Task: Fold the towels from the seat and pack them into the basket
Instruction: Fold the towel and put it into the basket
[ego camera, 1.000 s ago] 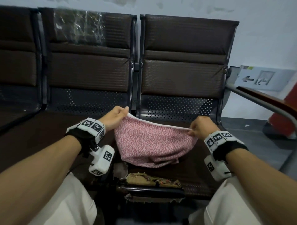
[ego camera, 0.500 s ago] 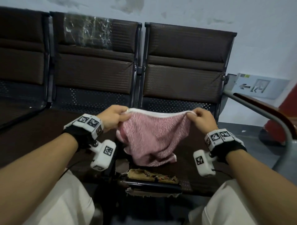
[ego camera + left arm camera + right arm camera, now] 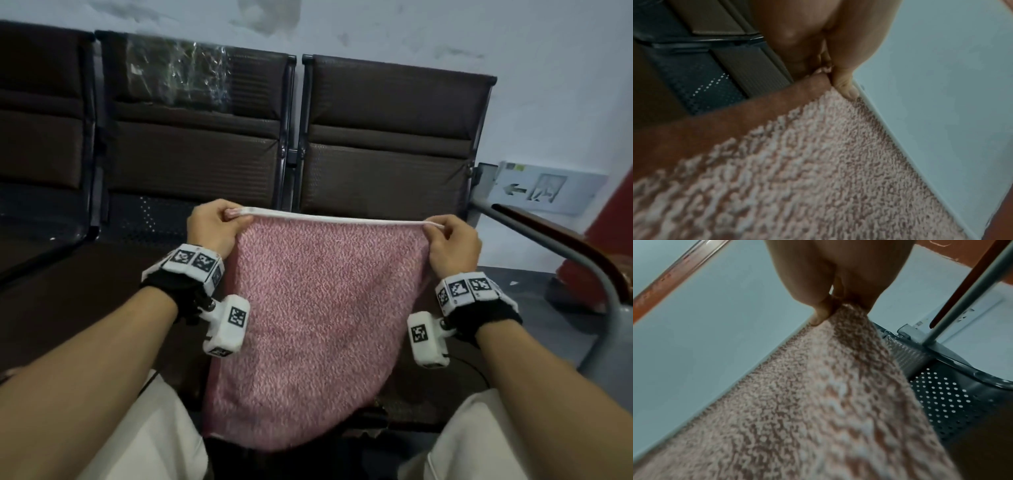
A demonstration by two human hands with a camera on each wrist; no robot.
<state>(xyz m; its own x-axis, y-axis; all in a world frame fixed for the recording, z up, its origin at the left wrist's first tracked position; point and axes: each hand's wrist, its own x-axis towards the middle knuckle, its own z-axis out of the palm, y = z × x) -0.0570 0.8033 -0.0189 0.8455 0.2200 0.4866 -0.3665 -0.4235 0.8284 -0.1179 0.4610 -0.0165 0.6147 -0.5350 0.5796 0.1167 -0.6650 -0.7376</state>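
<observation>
A pink-and-white speckled towel (image 3: 318,308) with a white hem hangs stretched between my two hands above the brown seat (image 3: 102,308). My left hand (image 3: 219,226) pinches its top left corner, and my right hand (image 3: 448,236) pinches the top right corner. The top edge is pulled taut and nearly level; the cloth hangs down to my lap. In the left wrist view the towel (image 3: 818,170) runs out from my left hand (image 3: 830,78). In the right wrist view the towel (image 3: 818,402) bunches under my right hand (image 3: 838,308). No basket is in view.
A row of dark brown padded seats (image 3: 387,137) with black metal frames stands against a pale wall. A grey armrest rail with a wooden top (image 3: 555,253) curves along the right. A sign with an arrow (image 3: 544,188) leans on the wall. My pale trousers (image 3: 144,442) fill the bottom.
Both hands have lifted the towel off the seat and drawn apart, so the slack, crumpled cloth now hangs flat and spread with its top edge taut.
</observation>
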